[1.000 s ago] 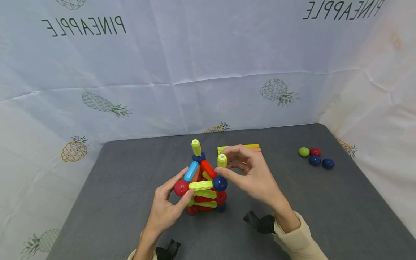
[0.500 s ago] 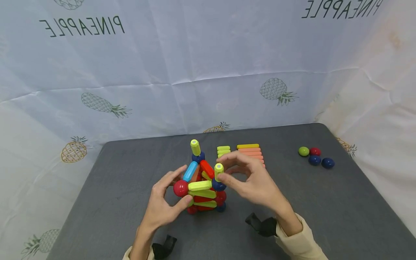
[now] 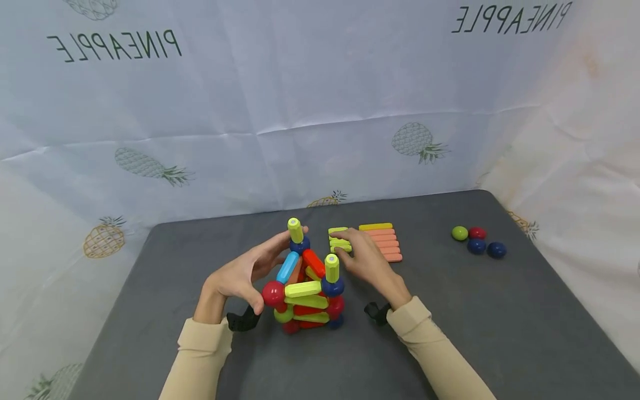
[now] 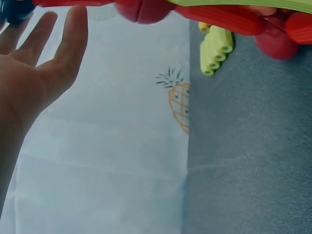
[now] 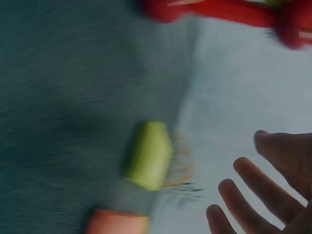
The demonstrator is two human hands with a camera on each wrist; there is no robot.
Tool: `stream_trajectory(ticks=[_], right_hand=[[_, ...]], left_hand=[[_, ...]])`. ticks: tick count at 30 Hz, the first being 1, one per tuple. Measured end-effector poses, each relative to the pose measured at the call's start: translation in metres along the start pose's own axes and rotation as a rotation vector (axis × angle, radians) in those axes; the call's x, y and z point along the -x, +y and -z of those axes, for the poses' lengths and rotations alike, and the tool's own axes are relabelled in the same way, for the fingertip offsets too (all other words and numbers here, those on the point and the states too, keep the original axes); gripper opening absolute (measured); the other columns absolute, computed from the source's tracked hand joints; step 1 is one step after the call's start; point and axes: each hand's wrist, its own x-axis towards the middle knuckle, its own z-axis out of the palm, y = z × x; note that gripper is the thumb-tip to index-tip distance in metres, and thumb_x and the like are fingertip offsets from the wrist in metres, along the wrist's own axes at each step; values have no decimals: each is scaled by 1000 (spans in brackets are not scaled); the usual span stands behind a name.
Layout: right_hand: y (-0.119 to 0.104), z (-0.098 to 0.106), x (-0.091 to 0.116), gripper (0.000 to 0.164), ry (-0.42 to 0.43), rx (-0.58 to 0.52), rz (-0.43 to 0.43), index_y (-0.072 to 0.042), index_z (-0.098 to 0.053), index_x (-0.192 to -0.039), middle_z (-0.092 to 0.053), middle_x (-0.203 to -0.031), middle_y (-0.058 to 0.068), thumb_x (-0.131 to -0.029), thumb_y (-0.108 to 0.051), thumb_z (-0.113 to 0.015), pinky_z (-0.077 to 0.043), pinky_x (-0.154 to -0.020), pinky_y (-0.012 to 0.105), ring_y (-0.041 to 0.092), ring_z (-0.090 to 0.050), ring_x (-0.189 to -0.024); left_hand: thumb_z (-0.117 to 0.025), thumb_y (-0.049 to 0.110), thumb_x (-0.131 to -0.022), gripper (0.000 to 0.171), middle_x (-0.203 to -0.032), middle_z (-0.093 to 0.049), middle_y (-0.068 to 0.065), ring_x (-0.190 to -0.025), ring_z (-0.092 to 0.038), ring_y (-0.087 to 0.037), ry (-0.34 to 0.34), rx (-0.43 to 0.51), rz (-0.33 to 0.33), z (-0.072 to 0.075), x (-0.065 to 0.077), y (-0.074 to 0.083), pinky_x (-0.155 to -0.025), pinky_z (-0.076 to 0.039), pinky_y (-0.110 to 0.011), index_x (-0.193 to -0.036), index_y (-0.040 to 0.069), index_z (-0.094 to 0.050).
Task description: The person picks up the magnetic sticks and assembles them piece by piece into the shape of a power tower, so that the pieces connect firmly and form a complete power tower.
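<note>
A tower of coloured sticks and balls (image 3: pixel 304 289) stands on the dark table. From its top, one light-green stick (image 3: pixel 295 230) rises at the back and another light-green stick (image 3: pixel 332 268) stands upright on the front right blue ball (image 3: pixel 333 287). My left hand (image 3: pixel 235 276) is around the tower's left side, thumb near the red ball (image 3: pixel 273 293); in the left wrist view its fingers (image 4: pixel 68 53) are spread below the top parts. My right hand (image 3: pixel 369 264) reaches to a row of light-green sticks (image 3: pixel 341 248). The right wrist view shows its fingers apart, holding nothing.
Orange sticks (image 3: pixel 387 244) and a yellow stick (image 3: pixel 375 226) lie in a row beside the green ones. Farther right are a green ball (image 3: pixel 459 233), a red ball (image 3: pixel 477 233) and two blue balls (image 3: pixel 476 246). A pineapple-print cloth (image 3: pixel 250 166) hangs behind the table.
My right hand set the light-green stick on the front right blue ball, let go and moved back to the green row. My left hand shifted left and loosened from the tower.
</note>
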Motion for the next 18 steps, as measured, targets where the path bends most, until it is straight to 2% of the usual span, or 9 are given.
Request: stream_trajectory(ticks=[3, 7, 10, 13, 16, 18], right_hand=[[10, -13, -6, 34, -61, 102, -24, -3, -71, -127, -72, -126, 17, -93, -5, -72, -53, -103, 51, 35, -66, -118], [18, -24, -8, 31, -107, 198, -29, -2, -73, -124, -73, -123, 17, -93, -2, -72, -53, -103, 50, 36, -66, -116], [22, -28, -8, 31, -127, 269, -24, -2, -73, -124, -73, -121, 17, -93, -2, -72, -53, -102, 48, 36, -65, -113], [25, -31, -9, 29, -125, 331, -8, -3, -74, -121, -72, -111, 16, -92, -2, -73, -55, -93, 45, 33, -64, -102], [27, -33, -8, 24, -129, 343, -9, -3, -77, -115, -68, -99, 15, -91, 0, -73, -55, -81, 41, 28, -61, -87], [28, -33, -7, 22, -144, 311, -37, -3, -78, -111, -67, -96, 14, -90, 1, -73, -55, -78, 39, 25, -60, -82]], left_hand=[[-75, 59, -83, 118, -172, -15, -5, -154, -28, -16, -19, 4, 0, 3, -1, 1, -124, -32, -30, -164, 4, -8], [-75, 60, -82, 115, -168, -24, -1, -152, -30, -16, 9, -5, 24, 1, 2, 3, -123, -33, -29, -162, 2, -14], [-76, 61, -81, 110, -158, -35, -2, -146, -38, -17, 56, -22, 42, -3, 5, 7, -120, -36, -30, -157, 1, -23], [-77, 61, -80, 104, -150, -42, -1, -141, -43, -15, 116, -48, 60, -9, 8, 10, -116, -39, -30, -151, 1, -31], [-79, 58, -80, 94, -143, -47, 1, -135, -47, -12, 192, -88, 77, -15, 8, 13, -111, -45, -30, -145, 2, -38], [-81, 53, -81, 85, -137, -51, 0, -128, -52, -13, 250, -117, 84, -20, 8, 15, -105, -50, -30, -139, 3, -43]])
